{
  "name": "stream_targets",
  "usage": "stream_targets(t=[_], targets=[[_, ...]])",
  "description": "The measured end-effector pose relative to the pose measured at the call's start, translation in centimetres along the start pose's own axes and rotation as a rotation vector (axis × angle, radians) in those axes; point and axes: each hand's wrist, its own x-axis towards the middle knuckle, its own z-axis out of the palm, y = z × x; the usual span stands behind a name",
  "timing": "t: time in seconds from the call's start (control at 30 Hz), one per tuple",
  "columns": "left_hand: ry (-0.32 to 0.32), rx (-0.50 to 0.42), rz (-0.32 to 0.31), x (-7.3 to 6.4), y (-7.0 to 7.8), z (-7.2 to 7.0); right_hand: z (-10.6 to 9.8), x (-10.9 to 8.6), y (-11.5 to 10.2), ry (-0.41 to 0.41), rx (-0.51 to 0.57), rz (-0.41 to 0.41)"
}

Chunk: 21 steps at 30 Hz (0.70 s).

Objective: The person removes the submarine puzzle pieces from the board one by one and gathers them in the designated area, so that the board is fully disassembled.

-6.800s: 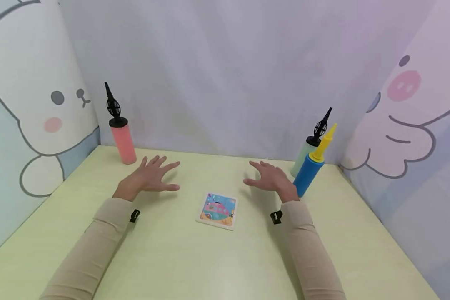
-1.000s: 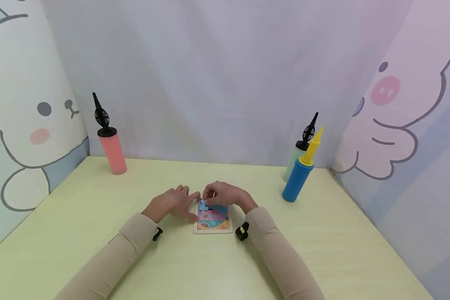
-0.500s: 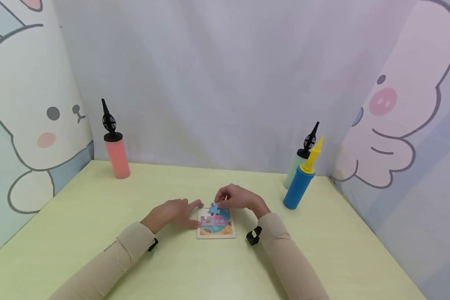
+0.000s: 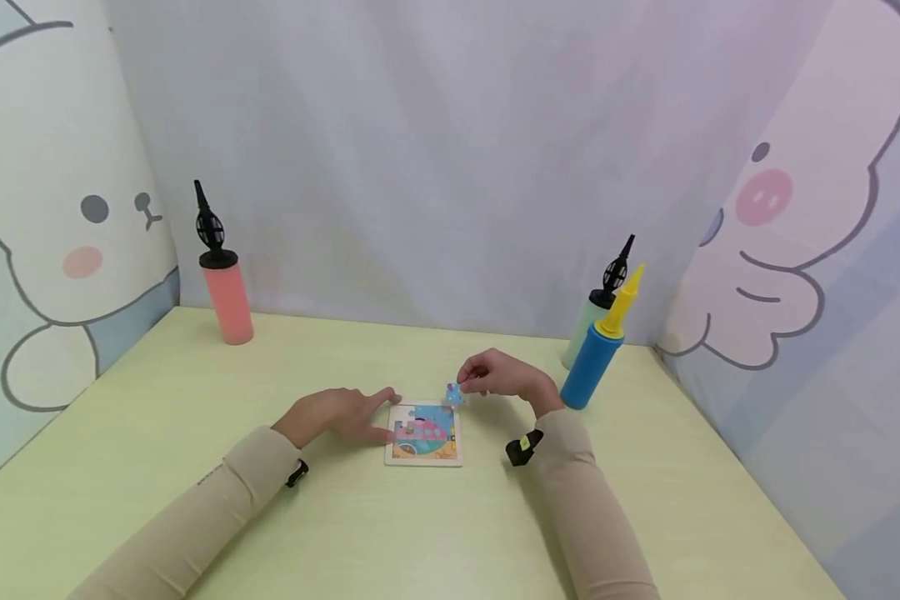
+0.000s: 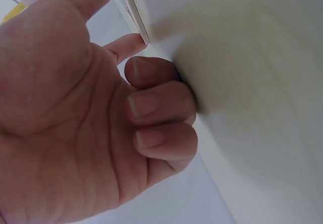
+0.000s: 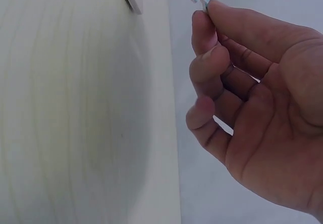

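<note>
A square jigsaw puzzle (image 4: 429,450) in a pale frame lies on the table, showing a pink and blue picture. At its upper left a whitish gap shows among the pieces. My left hand (image 4: 342,414) rests at the puzzle's left side, with the index finger at the upper left corner and the thumb at the left edge. Its other three fingers are curled under in the left wrist view. My right hand (image 4: 502,373) pinches a blue puzzle piece (image 4: 454,395) between thumb and index finger, raised near the frame's upper right corner.
A pink hand pump (image 4: 228,304) with a black nozzle stands at the back left. On the right, a blue pump (image 4: 591,367) with a yellow nozzle stands in front of a light green pump (image 4: 581,332). A pale curtain (image 4: 405,167) hangs behind the table.
Both hands have come in from apart to the puzzle. Over the last second the right hand has lifted the blue piece from the upper left and carried it right; the left hand stays alongside.
</note>
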Motion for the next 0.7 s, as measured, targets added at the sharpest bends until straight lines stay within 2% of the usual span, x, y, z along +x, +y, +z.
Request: stream_targets(t=[0.43, 0.7], targets=[[0.007, 0.001, 0.022, -0.2, 0.0, -0.3, -1.4, -1.1, 1.9, -0.004, 0.047, 0.121], [-0.001, -0.017, 0.016, -0.2, -0.1, -0.5, -1.3, -1.0, 2.6, -0.007, -0.003, 0.181]])
